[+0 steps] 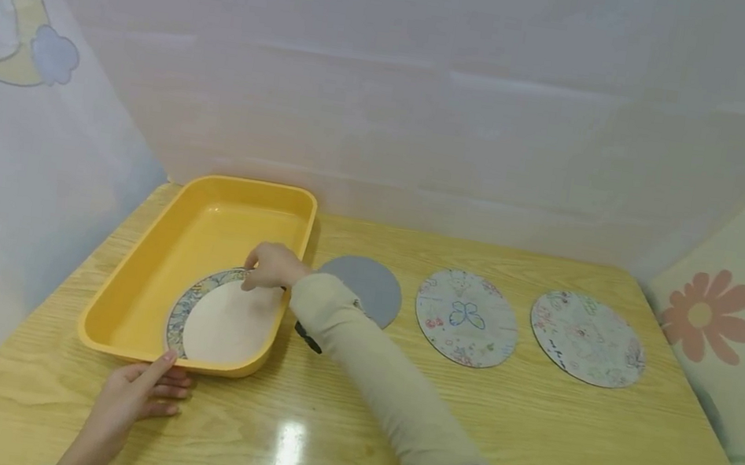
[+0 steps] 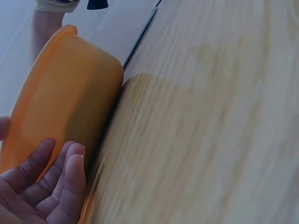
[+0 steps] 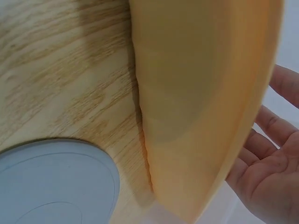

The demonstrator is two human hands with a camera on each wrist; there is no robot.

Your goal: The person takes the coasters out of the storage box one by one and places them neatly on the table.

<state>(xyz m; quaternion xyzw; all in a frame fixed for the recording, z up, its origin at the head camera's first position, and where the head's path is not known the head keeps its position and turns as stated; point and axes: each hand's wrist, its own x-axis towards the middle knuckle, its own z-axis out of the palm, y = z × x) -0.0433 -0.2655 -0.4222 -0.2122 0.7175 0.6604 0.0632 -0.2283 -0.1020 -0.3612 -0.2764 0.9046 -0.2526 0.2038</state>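
In the head view a yellow plastic tray (image 1: 204,229) stands at the left of the wooden table. Inside its near end is a round disc (image 1: 227,323) with a patterned border and a plain white middle. My right hand (image 1: 273,266) reaches over the tray's right rim and pinches the disc's upper edge; in the right wrist view the fingertips are hidden behind the tray wall. At the tray's near side my left hand (image 1: 139,390) grips the rim, thumb on top. The left wrist view shows its fingers (image 2: 72,179) beside the outer wall.
Right of the tray lies a plain grey disc (image 1: 368,284), partly covered by my right sleeve. Farther right are a flat disc with a blue butterfly (image 1: 466,321) and another patterned disc (image 1: 586,338). A pale cloth (image 1: 390,108) hangs behind the table.
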